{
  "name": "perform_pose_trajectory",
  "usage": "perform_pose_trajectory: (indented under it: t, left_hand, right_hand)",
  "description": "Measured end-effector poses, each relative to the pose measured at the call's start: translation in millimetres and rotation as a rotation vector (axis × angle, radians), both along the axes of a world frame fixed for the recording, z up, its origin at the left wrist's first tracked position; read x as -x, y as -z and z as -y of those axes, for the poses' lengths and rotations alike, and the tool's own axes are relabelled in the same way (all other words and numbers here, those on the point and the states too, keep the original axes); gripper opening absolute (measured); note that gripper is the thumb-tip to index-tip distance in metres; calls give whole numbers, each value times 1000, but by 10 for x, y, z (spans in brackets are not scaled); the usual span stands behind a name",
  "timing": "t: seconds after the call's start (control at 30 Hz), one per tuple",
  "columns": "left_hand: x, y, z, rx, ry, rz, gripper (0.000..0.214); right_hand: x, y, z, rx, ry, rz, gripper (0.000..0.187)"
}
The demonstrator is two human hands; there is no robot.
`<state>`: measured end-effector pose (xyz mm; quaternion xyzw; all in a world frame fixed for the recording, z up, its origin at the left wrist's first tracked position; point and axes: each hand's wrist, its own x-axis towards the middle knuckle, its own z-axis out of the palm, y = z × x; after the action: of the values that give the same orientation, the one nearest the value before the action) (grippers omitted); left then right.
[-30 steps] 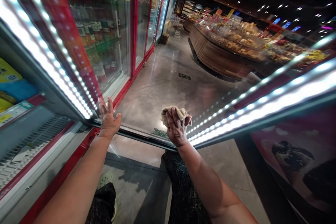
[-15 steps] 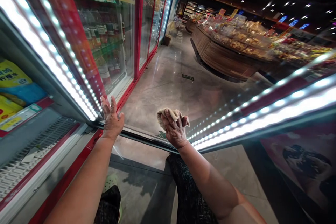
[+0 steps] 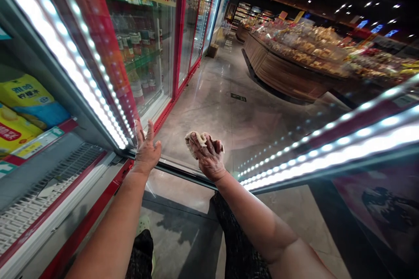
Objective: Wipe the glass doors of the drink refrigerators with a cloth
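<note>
A beige cloth (image 3: 193, 143) is bunched under the fingers of my right hand (image 3: 212, 159), against the glass door (image 3: 183, 150) near its bottom edge. My left hand (image 3: 146, 154) is spread with fingers apart at the door's lower left corner, beside the lit strip (image 3: 98, 96), and holds nothing. The door's dark bottom frame (image 3: 176, 171) runs just below both hands. Part of the cloth is hidden behind my right fingers.
On the left, yellow and blue packs (image 3: 32, 100) sit on a shelf above a white grille (image 3: 36, 209). Past the glass stand red-framed drink coolers (image 3: 180, 30) and a wooden display (image 3: 281, 67) heaped with packaged goods. A second lit strip (image 3: 353, 139) slants at right.
My right hand has moved a little left with the cloth. The view has shifted slightly, so the left hand and surroundings appear further right. The left hand remains spread.
</note>
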<state>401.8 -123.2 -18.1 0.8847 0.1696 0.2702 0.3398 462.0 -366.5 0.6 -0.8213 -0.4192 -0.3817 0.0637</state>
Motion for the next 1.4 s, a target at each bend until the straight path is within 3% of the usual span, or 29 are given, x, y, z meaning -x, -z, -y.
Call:
perform_pose_trajectory:
  t: [0.2,0.3,0.43,0.53,0.67,0.77,0.9,1.13,1.4]
  left_hand:
    - [-15,8,8,-26,30,50,93]
    - [-14,26,-17,-30,46,62,91]
    - [-1,35,-46,-34,68,73,90]
    - [4,20,-48,-27,78,60,88]
    - [3,7,-45,-12,42,37,85]
    - [3,44,-59,-21,58,98,81]
    - [-2,135,-103,-27,72,178,73]
    - [15,224,-232,-94,38,209,76]
    - [-1,189,-378,-73,-62,171,75]
  right_hand:
    - [-20,-218,-155,6,17,-73,66]
    - [-24,-195,-242,-35,34,-60,66]
    - [-15,-96,-327,41,-34,-14,67]
    - [-13,-175,-400,82,-40,-64,68]
    - [-20,-294,-540,26,25,-106,67]
    - [-29,-185,-618,15,4,-63,67]
    - [-53,-4,-662,112,-130,-23,61]
    - [-69,-247,-864,43,-54,-72,62]
    - [-85,-128,-986,143,-153,-23,65]
